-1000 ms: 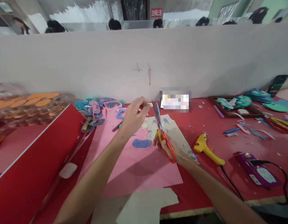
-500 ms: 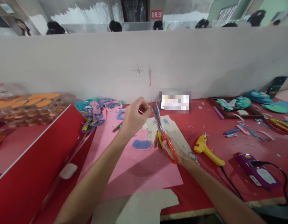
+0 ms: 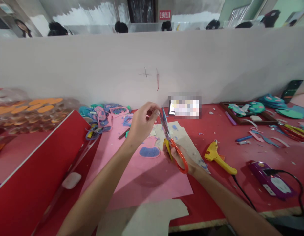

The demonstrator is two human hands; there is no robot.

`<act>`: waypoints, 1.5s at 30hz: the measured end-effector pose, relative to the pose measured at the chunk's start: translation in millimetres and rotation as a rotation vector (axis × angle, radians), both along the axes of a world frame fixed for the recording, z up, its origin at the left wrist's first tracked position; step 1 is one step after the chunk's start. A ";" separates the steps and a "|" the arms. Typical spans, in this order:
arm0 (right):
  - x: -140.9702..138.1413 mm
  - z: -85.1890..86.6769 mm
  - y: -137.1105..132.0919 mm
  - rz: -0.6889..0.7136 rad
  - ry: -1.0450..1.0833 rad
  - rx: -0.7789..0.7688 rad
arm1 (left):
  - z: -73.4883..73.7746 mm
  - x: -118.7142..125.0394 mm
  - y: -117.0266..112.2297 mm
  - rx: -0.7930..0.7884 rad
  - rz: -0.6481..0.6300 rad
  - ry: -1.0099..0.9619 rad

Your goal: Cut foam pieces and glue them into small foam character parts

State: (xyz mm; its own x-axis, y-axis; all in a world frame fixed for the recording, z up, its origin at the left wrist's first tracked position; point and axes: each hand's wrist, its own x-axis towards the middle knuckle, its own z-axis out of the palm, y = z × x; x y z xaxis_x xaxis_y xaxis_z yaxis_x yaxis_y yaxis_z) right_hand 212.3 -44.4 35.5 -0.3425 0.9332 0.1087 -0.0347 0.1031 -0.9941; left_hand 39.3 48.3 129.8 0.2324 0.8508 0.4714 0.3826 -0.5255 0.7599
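Observation:
My right hand [image 3: 175, 154] is wrapped round the handles of a pair of scissors [image 3: 183, 164], one loop red-orange and one yellow. The blades point up and away, parted slightly, with their tips right by the fingertips of my left hand [image 3: 145, 119]. That hand is closed in a pinch; whatever is between the thumb and finger is too small to make out. Below the hands, a pink-edged piece with a blue patch [image 3: 149, 152] lies on a pink sheet [image 3: 142, 183]. A cream sheet [image 3: 188, 144] with blue marks lies beside it.
On the right are a yellow glue gun [image 3: 218, 159], a purple power bank [image 3: 270, 180] with a cable, and a brown tray [image 3: 265, 122] of teal pieces. Pink and blue cut-outs [image 3: 102, 116] are heaped at back left. A red panel [image 3: 43, 170] stands left; a phone [image 3: 184, 107] leans at the wall.
The scissor blades have turned a little, and their tips are closer to my left fingertips. My left hand has barely moved.

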 end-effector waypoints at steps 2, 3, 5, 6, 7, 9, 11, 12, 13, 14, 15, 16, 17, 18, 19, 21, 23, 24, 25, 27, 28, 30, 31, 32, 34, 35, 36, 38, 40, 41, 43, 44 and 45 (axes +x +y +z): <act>-0.2 -3.3 1.2 0.006 0.013 0.020 | -0.8 0.6 0.5 0.005 -0.011 0.000; -0.1 -5.7 1.8 0.007 0.015 0.030 | -1.2 0.7 0.7 0.012 -0.016 0.002; 0.8 -10.7 2.9 -0.005 0.010 0.043 | -1.6 0.8 0.9 0.024 -0.020 0.012; 1.3 -13.1 3.3 -0.016 0.002 0.045 | -1.7 0.8 0.9 0.029 -0.021 0.016; 1.9 -15.2 3.6 -0.029 -0.006 0.046 | -1.7 0.8 0.9 0.032 -0.021 0.018; 2.9 -18.5 4.1 -0.051 -0.008 0.048 | -1.7 0.9 0.8 0.029 -0.030 0.011; 3.2 -20.4 4.6 -0.054 0.001 0.047 | -2.3 1.2 0.9 0.017 -0.044 -0.014; 3.2 -20.8 4.8 -0.054 0.006 0.044 | -2.8 1.4 1.1 0.008 -0.049 -0.028; 3.2 -20.8 4.9 -0.054 0.008 0.040 | -3.5 1.5 1.4 -0.002 -0.050 -0.039; 3.1 -20.6 4.9 -0.054 0.003 0.038 | -4.3 1.6 1.7 -0.012 -0.049 -0.047; 3.0 -20.1 4.8 -0.051 -0.007 0.040 | -5.1 1.6 1.9 -0.020 -0.045 -0.053; 3.0 -19.5 4.5 -0.049 -0.019 0.042 | -5.7 1.6 2.1 -0.029 -0.041 -0.052; 3.1 -18.7 4.1 -0.045 -0.030 0.044 | -6.0 1.6 2.0 -0.034 -0.037 -0.044; 3.1 -17.9 3.5 -0.040 -0.037 0.043 | -6.1 1.7 1.6 -0.037 -0.034 -0.034; 3.2 -17.1 2.8 -0.035 -0.042 0.041 | -5.7 1.8 1.0 -0.039 -0.030 -0.021; 3.3 -15.4 1.5 -0.034 -0.044 0.029 | -4.2 2.5 -0.9 -0.047 -0.021 0.012; 3.3 -13.8 0.5 -0.040 -0.050 0.029 | -2.3 3.6 -2.9 -0.061 -0.014 0.044; 3.4 -13.2 0.2 -0.041 -0.054 0.030 | -1.6 4.1 -3.7 -0.069 -0.016 0.060; 3.4 -12.9 0.2 -0.039 -0.057 0.030 | -1.2 4.6 -4.2 -0.074 -0.019 0.072; 3.5 -13.2 0.8 -0.034 -0.055 0.027 | -1.5 5.1 -4.4 -0.079 -0.031 0.084; 3.6 -14.0 1.3 -0.034 -0.051 0.025 | -2.1 5.1 -4.1 -0.079 -0.037 0.084; 3.7 -16.3 2.6 -0.041 -0.044 0.022 | -3.5 4.9 -3.1 -0.073 -0.044 0.075; 3.7 -17.5 3.2 -0.048 -0.042 0.022 | -4.0 4.8 -2.6 -0.069 -0.046 0.068; 3.7 -18.3 3.6 -0.055 -0.040 0.020 | -4.4 4.7 -2.2 -0.068 -0.048 0.061; 3.4 -18.3 3.5 -0.064 -0.040 0.012 | -4.4 5.0 -2.2 -0.067 -0.048 0.049; 3.0 -17.3 3.0 -0.070 -0.043 0.007 | -4.0 5.3 -2.6 -0.069 -0.047 0.047; 2.5 -15.5 2.2 -0.076 -0.048 0.004 | -3.5 5.6 -3.2 -0.071 -0.046 0.048; 1.4 -10.9 0.2 -0.089 -0.057 -0.007 | -2.0 6.4 -5.0 -0.079 -0.043 0.056; 0.3 -6.4 -1.5 -0.098 -0.060 -0.021 | -0.4 7.2 -7.0 -0.095 -0.040 0.066; 0.0 -4.9 -2.0 -0.101 -0.066 -0.023 | 0.3 7.6 -7.9 -0.104 -0.037 0.069; 0.0 -3.8 -1.9 -0.109 -0.084 -0.009 | 1.2 8.2 -9.1 -0.115 -0.033 0.075; 0.2 -4.2 -1.5 -0.113 -0.095 0.006 | 1.4 8.4 -9.3 -0.116 -0.033 0.077; 0.6 -4.9 -0.9 -0.116 -0.103 0.021 | 1.3 8.5 -9.3 -0.113 -0.034 0.077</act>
State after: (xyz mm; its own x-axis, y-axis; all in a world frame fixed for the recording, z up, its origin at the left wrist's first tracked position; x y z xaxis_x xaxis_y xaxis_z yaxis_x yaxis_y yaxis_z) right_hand 212.9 -45.3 30.6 -0.2424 0.9652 0.0981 0.0808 0.1208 -0.9894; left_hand 47.8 39.0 131.1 0.2938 0.8884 0.3528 0.4259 -0.4521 0.7837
